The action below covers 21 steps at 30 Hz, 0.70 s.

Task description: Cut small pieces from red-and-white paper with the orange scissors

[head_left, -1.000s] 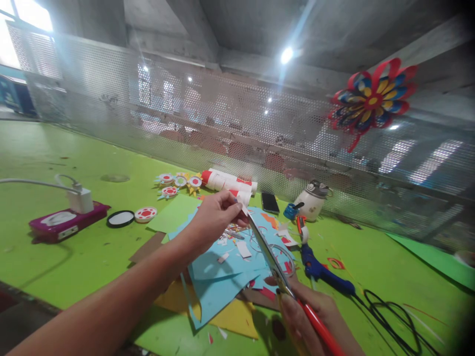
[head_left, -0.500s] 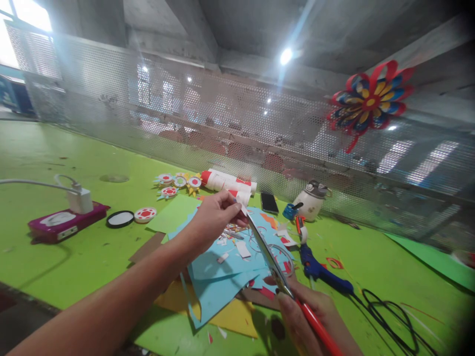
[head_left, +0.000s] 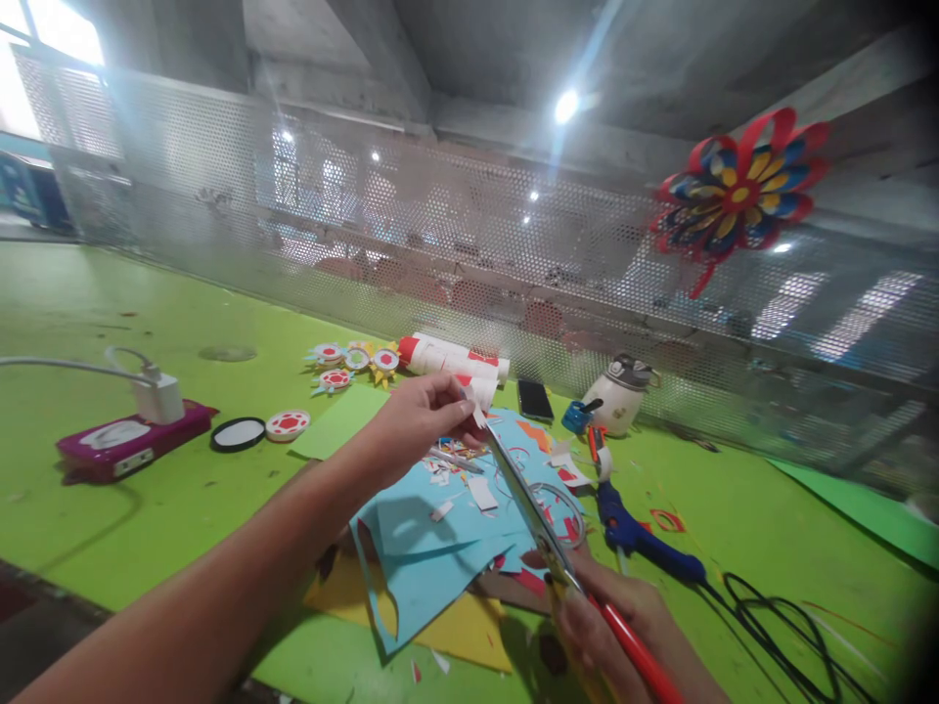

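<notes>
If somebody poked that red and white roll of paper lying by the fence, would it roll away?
Probably. The red and white paper roll lies on its side on the flat green table, so a sideways poke would likely roll it. It looks like thin rolled sheets, so probably light and easy to squash. The mesh fence behind might stop it.

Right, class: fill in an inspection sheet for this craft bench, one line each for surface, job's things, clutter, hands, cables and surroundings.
Surface: green tabletop.
Job's things: small white paper piece pinched in the left hand; red-handled scissors in the right hand, blade tips at the paper.
Clutter: blue paper sheets, yellow sheet, scraps, blue glue gun, paper rolls, phone, white pot.
Hands: both closed on their items.
Cables: black cord coiled at right; white charger lead at left.
Surroundings: perforated metal screen with a paper flower.
</notes>
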Each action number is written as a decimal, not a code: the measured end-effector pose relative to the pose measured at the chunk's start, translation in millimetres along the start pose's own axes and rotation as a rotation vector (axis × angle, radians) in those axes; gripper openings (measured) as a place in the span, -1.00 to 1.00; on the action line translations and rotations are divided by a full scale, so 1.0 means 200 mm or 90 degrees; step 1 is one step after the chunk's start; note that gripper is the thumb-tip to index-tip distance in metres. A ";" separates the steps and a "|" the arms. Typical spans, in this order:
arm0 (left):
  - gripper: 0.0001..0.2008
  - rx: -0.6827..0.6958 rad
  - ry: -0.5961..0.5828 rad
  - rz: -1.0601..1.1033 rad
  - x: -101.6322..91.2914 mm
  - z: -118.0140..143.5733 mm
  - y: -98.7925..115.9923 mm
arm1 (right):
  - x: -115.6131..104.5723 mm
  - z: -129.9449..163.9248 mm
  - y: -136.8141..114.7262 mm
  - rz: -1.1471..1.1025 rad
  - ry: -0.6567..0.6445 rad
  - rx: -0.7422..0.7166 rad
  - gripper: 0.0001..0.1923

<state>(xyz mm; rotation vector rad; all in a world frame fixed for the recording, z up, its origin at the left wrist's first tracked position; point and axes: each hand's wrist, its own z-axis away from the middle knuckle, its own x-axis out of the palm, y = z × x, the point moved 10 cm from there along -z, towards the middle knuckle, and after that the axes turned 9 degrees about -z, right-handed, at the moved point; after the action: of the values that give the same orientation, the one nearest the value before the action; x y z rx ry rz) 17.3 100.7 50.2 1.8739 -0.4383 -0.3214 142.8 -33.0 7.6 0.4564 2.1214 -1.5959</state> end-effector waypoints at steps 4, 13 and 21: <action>-0.87 -0.016 -0.034 -0.004 0.02 0.01 -0.01 | -0.03 0.02 -0.02 0.039 0.032 -0.013 -0.40; -0.88 -0.013 -0.055 0.008 0.02 0.01 -0.01 | -0.04 0.03 -0.01 0.073 0.035 -0.016 -0.44; -0.88 -0.026 -0.067 0.010 0.02 0.00 -0.03 | -0.03 0.04 0.01 0.073 0.017 0.002 -0.41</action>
<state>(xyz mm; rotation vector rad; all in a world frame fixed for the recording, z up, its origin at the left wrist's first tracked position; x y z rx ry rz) 21.8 101.4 44.9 1.8181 -0.5132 -0.4168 149.2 -39.4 7.7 0.5914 2.0733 -1.5373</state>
